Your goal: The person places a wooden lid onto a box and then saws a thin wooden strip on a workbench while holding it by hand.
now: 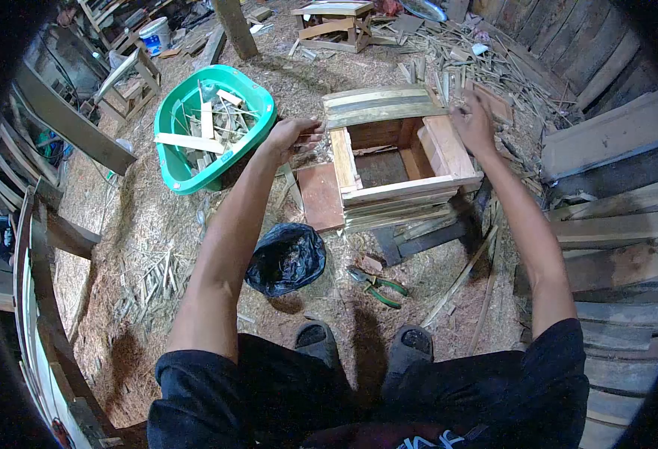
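A wooden box (409, 188) stands on the sawdust floor in front of me, its square opening showing the hollow inside. Along its far edge sits a slightly curved lid of pale and grey slats (378, 106). My left hand (297, 135) is beside the lid's left end, fingers stretched toward it and holding nothing I can see. Off the right end of the lid is my right hand (474, 124), raised with loosely bent fingers and nothing visible in them. A reddish-brown flat board (319, 196) lies against the box's left side.
A green plastic tub (166, 161) holding wood scraps stands at left. Nearer me are a black plastic bag (286, 260) and green-handled pliers (380, 287). Stacked planks (613, 243) line the right side. A small wooden stool (335, 26) stands at the back, near scattered offcuts.
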Available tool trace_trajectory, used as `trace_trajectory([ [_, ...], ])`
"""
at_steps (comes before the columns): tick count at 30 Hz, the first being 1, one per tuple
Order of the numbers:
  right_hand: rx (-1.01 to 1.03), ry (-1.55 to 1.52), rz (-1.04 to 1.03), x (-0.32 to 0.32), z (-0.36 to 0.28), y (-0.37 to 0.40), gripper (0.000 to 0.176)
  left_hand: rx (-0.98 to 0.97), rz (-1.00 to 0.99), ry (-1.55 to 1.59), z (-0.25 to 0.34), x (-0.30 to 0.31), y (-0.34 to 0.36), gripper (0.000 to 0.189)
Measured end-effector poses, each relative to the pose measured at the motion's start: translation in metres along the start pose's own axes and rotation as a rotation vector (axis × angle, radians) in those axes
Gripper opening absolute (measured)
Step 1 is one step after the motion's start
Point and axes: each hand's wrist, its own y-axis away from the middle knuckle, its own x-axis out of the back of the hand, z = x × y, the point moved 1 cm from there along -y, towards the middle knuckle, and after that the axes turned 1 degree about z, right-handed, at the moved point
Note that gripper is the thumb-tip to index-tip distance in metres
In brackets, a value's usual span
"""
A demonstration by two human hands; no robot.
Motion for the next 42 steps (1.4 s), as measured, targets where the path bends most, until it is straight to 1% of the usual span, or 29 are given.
trace_trajectory([
  [1, 0.022, -0.058, -0.079, 0.007, -0.028, 0.004, 0.041, -0.002, 0.025, 0.0, 0.001, -0.005, 0.003, 0.031],
  [2, 0.043, -0.116, -0.158, 0.009, -0.04, 0.006, 0.035, -0.004, 0.05, -0.001, 0.001, -0.011, 0.007, 0.03],
  [5, 0.197, -0.045, -0.183, -0.019, -0.028, 0.01, 0.028, -0.085, 0.117, 0.02, 0.003, -0.025, 0.016, 0.028],
  [6, 0.19, -0.044, -0.209, -0.02, -0.026, 0.008, 0.028, -0.12, 0.144, 0.057, 0.003, -0.032, 0.019, 0.025],
  [9, 0.159, -0.051, -0.282, -0.02, -0.024, 0.008, 0.027, -0.078, 0.207, 0.001, 0.003, -0.04, 0.024, 0.025],
  [12, 0.138, -0.063, -0.305, -0.018, -0.027, 0.011, 0.028, -0.122, 0.202, -0.1, 0.0, -0.033, 0.015, 0.028],
  [15, 0.164, -0.051, -0.275, -0.018, -0.026, 0.012, 0.027, -0.34, 0.38, -0.516, 0.01, -0.036, 0.012, 0.029],
  [16, 0.179, -0.041, -0.252, -0.019, -0.025, 0.013, 0.026, -0.543, 0.449, -0.673, 0.013, -0.044, 0.014, 0.029],
  [17, 0.193, -0.029, -0.228, -0.02, -0.023, 0.013, 0.026, -0.659, 0.438, -0.751, 0.015, -0.054, 0.014, 0.029],
  [19, 0.151, -0.088, -0.231, -0.017, -0.023, 0.013, 0.024, -0.903, 0.405, -0.897, 0.024, -0.082, 0.016, 0.029],
  [20, 0.121, -0.112, -0.234, -0.015, -0.025, 0.013, 0.023, -0.932, 0.301, -0.851, 0.026, -0.1, 0.014, 0.029],
  [21, 0.09, -0.138, -0.237, -0.014, -0.026, 0.014, 0.022, -0.933, 0.245, -0.858, 0.028, -0.124, 0.017, 0.029],
  [22, 0.16, -0.11, -0.224, -0.013, -0.026, 0.012, 0.024, -0.946, 0.182, -0.88, 0.025, -0.144, 0.009, 0.032],
  [23, 0.11, -0.116, -0.208, -0.013, -0.026, 0.013, 0.027, -0.864, 0.049, -1.005, 0.034, -0.168, 0.017, 0.043],
  [25, 0.015, -0.129, -0.177, -0.017, -0.024, 0.014, 0.035, -1.026, 0.072, -1.209, 0.019, -0.203, 0.0, 0.059],
  [28, -0.017, -0.133, -0.098, -0.018, -0.016, 0.017, 0.035, -0.764, 0.043, -1.37, 0.0, -0.23, -0.016, 0.071],
  [29, -0.032, -0.135, -0.069, -0.017, -0.012, 0.019, 0.034, -0.761, 0.038, -1.378, -0.003, -0.233, -0.02, 0.072],
  [30, 0.035, -0.157, -0.005, -0.015, -0.007, 0.022, 0.031, -0.757, 0.03, -1.387, -0.001, -0.232, -0.018, 0.073],
  [31, 0.011, -0.15, -0.021, -0.01, -0.007, 0.025, 0.029, -0.753, 0.019, -1.398, -0.003, -0.229, -0.02, 0.074],
  [33, -0.043, -0.138, -0.053, -0.003, -0.004, 0.038, 0.027, -0.757, 0.01, -1.376, -0.005, -0.227, -0.025, 0.069],
  [34, -0.046, -0.149, -0.07, -0.003, -0.003, 0.041, 0.025, -0.775, 0.036, -1.387, -0.008, -0.227, -0.024, 0.068],
  [37, -0.002, -0.123, -0.087, 0.005, -0.006, 0.047, 0.024, -0.789, 0.079, -1.409, -0.009, -0.228, -0.026, 0.067],
  [38, 0.027, -0.156, -0.083, 0.009, -0.007, 0.049, 0.024, -0.785, 0.083, -1.413, -0.009, -0.229, -0.027, 0.068],
  [39, 0.02, -0.161, -0.068, 0.015, -0.014, 0.053, 0.024, -0.797, 0.116, -1.327, -0.006, -0.231, -0.022, 0.066],
  [41, 0.003, -0.173, -0.053, 0.027, -0.026, 0.068, 0.023, -0.985, 0.192, -1.181, -0.001, -0.236, -0.001, 0.065],
  [42, 0.02, -0.22, -0.005, 0.031, -0.031, 0.079, 0.02, -1.278, 0.269, -1.095, -0.001, -0.238, 0.013, 0.048],
])
